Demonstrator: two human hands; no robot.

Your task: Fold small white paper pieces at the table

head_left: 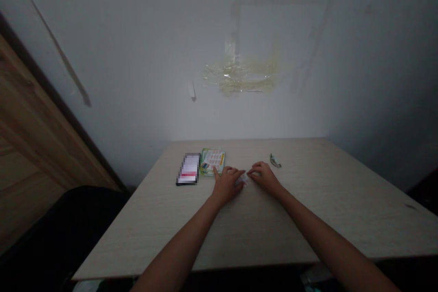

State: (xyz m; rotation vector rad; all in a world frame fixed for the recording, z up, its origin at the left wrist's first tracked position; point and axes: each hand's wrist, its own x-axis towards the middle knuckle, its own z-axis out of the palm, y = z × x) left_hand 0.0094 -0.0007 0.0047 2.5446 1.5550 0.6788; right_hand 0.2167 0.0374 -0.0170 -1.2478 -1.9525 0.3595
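Note:
Between my two hands is a small, whitish, crinkled piece [245,179] with faint printed marks; whether it is paper or plastic film is unclear. My left hand [227,184] pinches its left side with thumb and fingers. The fingertips of my right hand [264,177] are pressed together at its right edge. Just behind my left hand lies a stack of flat printed packets [214,159] with green edges, partly covered by the fingers. A small crumpled green-and-white scrap [274,160] rests beyond my right hand.
A phone [188,169] with a lit, blurred screen lies left of the packets. The pale wooden table [164,228] meets a white wall [137,77] bearing strips of clear tape [242,75]. At the left are a dark object [68,228] and a wooden panel [41,137].

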